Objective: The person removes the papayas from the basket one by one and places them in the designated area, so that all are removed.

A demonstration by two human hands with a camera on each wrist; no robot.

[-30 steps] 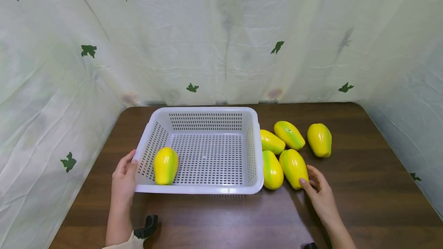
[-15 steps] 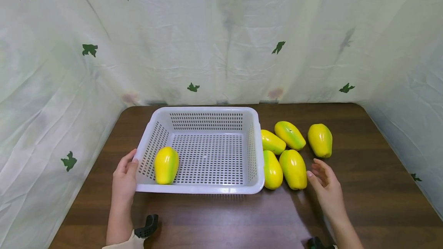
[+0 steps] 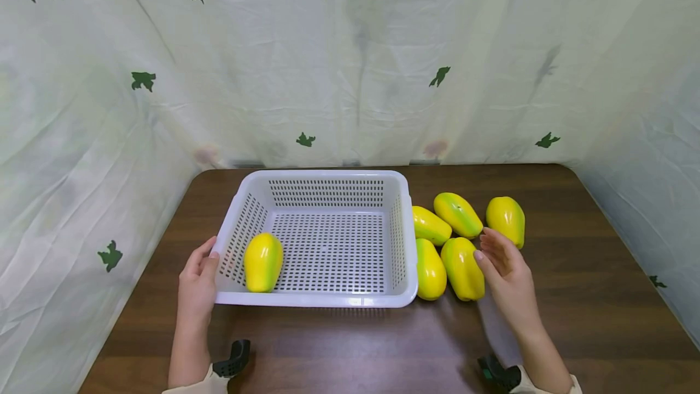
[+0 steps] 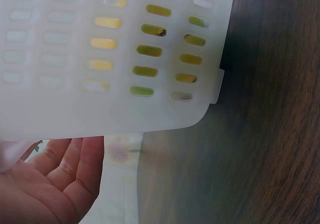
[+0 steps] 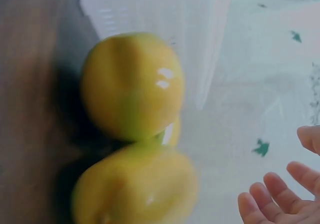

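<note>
A white perforated plastic basket [image 3: 325, 300] stands on the wooden table, with one glossy yellow-green papaya [image 3: 263, 262] inside at its front left. My left hand [image 3: 198, 284] holds the basket's left rim, thumb on top; in the left wrist view its fingers [image 4: 90, 166] run up behind the basket wall. Over the right-hand fruit hovers my right hand [image 3: 510, 284], fingers loosely bent and holding nothing. Just left of it lies the nearest papaya [image 3: 462, 269]. Another papaya [image 3: 505, 221] sits behind its fingertips, partly hidden by them.
Against the basket's right side rest a front papaya [image 3: 430, 269] and a back one [image 3: 431, 225]; a further papaya [image 3: 457, 214] lies beside them. The brown table [image 3: 383, 351] ends at a pale leaf-printed curtain [image 3: 350, 65] behind and on both sides.
My right hand has let go of the nearest papaya, drawn back to the right, then risen forward over the fruit. The papaya stays on the table. My left hand has stayed on the basket.
</note>
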